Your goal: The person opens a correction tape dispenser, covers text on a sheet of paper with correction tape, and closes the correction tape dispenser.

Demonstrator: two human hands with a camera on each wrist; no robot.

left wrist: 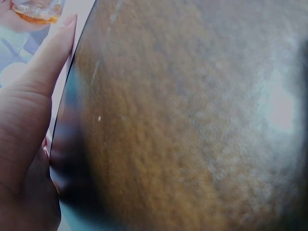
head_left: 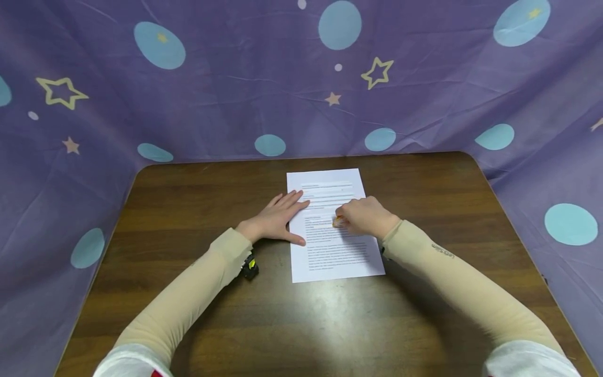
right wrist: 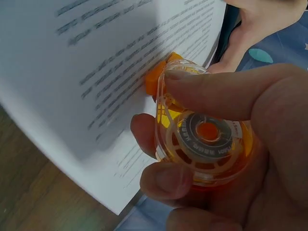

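A printed sheet of paper [head_left: 330,262] lies on the brown table, covered in lines of dark text. My left hand [head_left: 275,217] rests with spread fingers on its left edge. Over the middle of the page, my right hand [head_left: 367,215] grips a correction tape [right wrist: 207,139] with a clear body and orange parts. In the right wrist view the thumb lies along the dispenser's top, fingers curl round its underside, and its orange tip [right wrist: 155,79] is right at the text. Pale strips cross the upper part of the page in the head view.
The wooden table [head_left: 188,193] has rounded far corners. Behind and beside it hangs a purple curtain [head_left: 226,104] with blue dots and stars. A small black device [head_left: 249,266] sits at the left wrist.
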